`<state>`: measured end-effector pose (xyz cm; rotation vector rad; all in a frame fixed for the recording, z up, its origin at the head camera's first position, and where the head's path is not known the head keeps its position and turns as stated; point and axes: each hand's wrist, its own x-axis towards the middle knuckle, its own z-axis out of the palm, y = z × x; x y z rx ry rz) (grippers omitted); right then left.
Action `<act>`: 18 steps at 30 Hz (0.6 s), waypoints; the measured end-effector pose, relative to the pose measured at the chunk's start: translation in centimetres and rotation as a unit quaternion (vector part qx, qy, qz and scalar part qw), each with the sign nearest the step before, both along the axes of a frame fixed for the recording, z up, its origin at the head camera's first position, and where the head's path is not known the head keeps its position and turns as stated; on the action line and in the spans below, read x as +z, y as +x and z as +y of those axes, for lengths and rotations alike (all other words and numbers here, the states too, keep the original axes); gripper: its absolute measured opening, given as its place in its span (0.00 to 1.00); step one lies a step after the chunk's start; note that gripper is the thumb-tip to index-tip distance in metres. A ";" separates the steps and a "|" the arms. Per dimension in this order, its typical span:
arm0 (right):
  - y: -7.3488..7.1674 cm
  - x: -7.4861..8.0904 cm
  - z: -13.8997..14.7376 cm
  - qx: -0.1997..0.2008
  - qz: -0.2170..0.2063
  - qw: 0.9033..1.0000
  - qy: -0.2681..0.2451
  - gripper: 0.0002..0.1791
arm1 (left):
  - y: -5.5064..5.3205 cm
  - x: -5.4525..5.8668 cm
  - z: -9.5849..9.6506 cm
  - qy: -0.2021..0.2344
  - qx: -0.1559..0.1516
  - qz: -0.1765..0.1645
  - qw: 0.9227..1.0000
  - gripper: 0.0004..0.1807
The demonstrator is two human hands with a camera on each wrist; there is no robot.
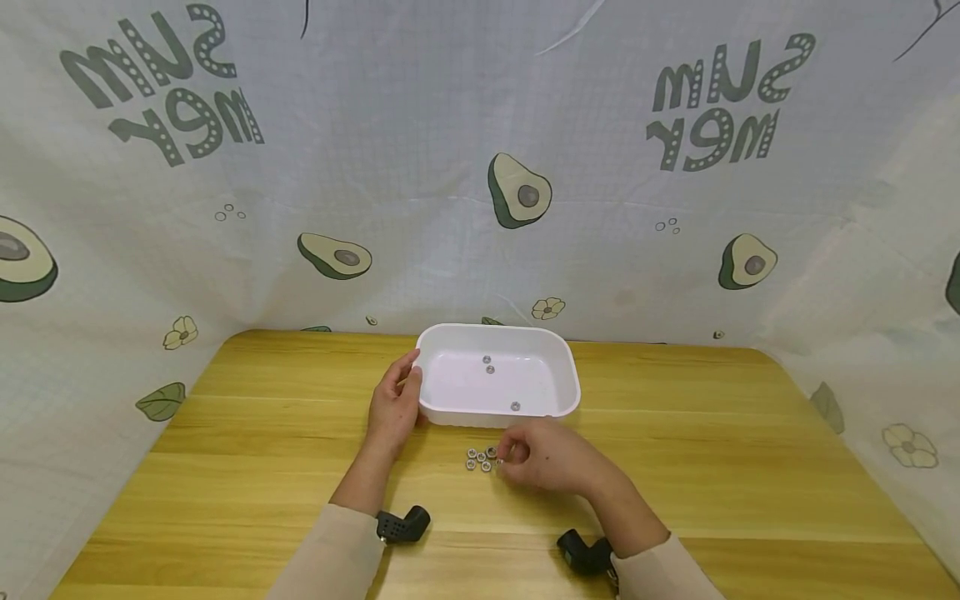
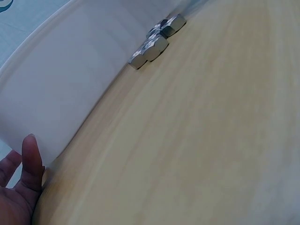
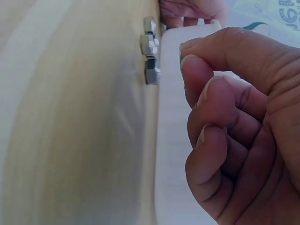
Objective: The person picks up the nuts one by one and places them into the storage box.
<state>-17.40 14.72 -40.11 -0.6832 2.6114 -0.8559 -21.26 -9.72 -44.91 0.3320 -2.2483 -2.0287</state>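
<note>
I am resting my left hand [image 1: 395, 407], thumb and fingers apart, against the left end of a smooth white, round-cornered tray [image 1: 457, 379]. Only the head view is showing three nuts [image 1: 490, 369] lying inside; wrist views are revealing faceted sides on hexagonal nuts [image 2: 155, 47] clustered before it on the wood-grained table [image 1: 697, 450]. My right hand [image 1: 551, 457] is curling, thumb and forefinger pinching a mostly hidden metallic piece [image 3: 181, 52].

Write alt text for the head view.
A person's right hand pinches a small metal piece beside a cluster of metal nuts on a wooden table, while the left hand touches the left end of a white tray with three nuts inside.
</note>
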 end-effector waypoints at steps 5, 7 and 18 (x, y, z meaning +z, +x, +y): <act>-0.1 0.7 0.2 0.002 0.016 1.000 -0.001 0.04 | 0.0 0.0 0.0 0.004 -0.001 0.006 1.000 0.22; -0.1 1.0 0.3 0.001 0.018 1.000 -0.007 0.04 | 0.1 0.0 0.0 0.007 -0.001 0.008 1.000 0.22; -0.9 3.0 1.0 -0.022 0.049 0.999 -0.004 0.03 | -0.1 0.0 -0.1 0.013 0.002 0.013 1.000 0.21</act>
